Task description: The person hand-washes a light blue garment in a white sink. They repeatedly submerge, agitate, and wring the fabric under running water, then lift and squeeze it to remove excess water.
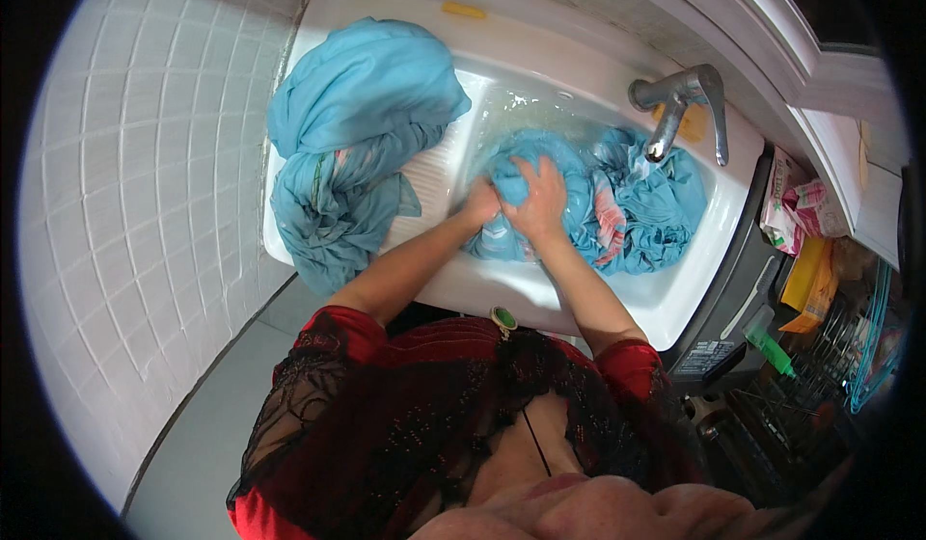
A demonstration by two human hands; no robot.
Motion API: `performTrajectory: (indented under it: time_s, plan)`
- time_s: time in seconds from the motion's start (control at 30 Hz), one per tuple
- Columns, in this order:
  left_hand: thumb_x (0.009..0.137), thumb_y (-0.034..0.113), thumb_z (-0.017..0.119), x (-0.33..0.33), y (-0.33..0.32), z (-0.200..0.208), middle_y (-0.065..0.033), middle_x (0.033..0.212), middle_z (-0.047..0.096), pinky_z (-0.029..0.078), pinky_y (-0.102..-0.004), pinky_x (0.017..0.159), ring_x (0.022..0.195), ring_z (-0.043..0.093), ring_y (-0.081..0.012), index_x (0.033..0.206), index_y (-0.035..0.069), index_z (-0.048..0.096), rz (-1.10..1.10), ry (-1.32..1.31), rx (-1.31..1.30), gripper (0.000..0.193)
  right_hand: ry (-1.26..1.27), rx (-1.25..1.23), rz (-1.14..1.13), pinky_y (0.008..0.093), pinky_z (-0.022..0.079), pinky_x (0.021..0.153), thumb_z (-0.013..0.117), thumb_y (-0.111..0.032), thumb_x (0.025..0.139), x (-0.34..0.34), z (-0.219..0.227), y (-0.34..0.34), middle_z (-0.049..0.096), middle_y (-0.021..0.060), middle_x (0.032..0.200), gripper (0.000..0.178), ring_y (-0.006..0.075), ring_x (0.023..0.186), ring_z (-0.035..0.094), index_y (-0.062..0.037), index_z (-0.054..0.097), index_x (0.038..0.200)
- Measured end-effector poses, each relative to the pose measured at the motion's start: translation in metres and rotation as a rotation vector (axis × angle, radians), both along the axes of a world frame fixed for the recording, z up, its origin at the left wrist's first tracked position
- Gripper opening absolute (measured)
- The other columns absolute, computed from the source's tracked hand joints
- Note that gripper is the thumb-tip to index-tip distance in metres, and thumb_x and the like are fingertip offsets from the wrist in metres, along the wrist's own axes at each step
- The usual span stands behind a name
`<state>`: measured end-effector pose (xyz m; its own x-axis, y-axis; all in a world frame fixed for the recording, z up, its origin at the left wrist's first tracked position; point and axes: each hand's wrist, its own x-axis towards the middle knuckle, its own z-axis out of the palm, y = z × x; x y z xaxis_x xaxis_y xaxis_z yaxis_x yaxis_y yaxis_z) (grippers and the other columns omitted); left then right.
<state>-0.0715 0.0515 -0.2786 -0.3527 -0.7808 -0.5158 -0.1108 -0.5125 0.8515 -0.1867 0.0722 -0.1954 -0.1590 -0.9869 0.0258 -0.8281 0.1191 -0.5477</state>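
Observation:
A large blue cloth with pinkish-red and white patches lies bunched and wet in the basin of a white sink. My right hand grips a bulging fold of it, fingers curled over the top. Close beside it, my left hand is closed against the same cloth; its fingers are partly hidden. Shallow, bubbly water shows behind the cloth. On the ribbed drainboard to the left rests another heap of blue fabric, partly hanging over the near edge.
A chrome faucet stands at the basin's back right. Yellow bars lie on the rear ledge. White tiles cover the left wall. Right of the sink are a white-handled brush, a green bottle and blue hangers.

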Motion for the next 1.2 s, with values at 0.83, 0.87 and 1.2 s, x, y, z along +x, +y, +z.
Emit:
performTrajectory:
  time_s: [0.83,0.87,1.2]
  plan:
    - [0.101,0.044,0.033,0.009,-0.007,0.031,-0.0118,0.125,0.058,0.039,-0.0323,0.100,0.113,0.054,-0.0202,0.134,0.004,0.050,0.067,0.048,0.258,0.054,-0.581,0.026,0.019,0.0399,0.044,0.093,0.073,-0.031,0.074,-0.075,0.051,0.063,0.057,0.0155,0.116,0.059,0.0279,0.108,0.055,-0.0065,0.057,0.125]
    - [0.100,0.041,0.036,0.007,-0.006,0.020,-0.0129,0.125,0.058,0.040,-0.0319,0.099,0.113,0.054,-0.0212,0.130,0.003,0.053,0.077,0.035,0.239,0.051,-0.464,-0.025,0.092,0.0419,0.043,0.093,0.076,-0.029,0.068,-0.061,0.053,0.074,0.056,0.0161,0.115,0.061,0.0310,0.107,0.054,-0.0100,0.058,0.124]
    - [0.090,0.014,0.053,0.003,0.025,-0.059,-0.0153,0.106,0.065,0.050,-0.0390,0.085,0.102,0.061,-0.0243,0.107,0.000,0.062,0.170,-0.043,-0.192,0.023,0.051,-0.054,0.151,0.0456,0.039,0.082,0.082,-0.027,0.049,-0.009,-0.003,-0.002,0.051,0.0154,0.107,0.070,0.0348,0.100,0.049,-0.0180,0.062,0.116]
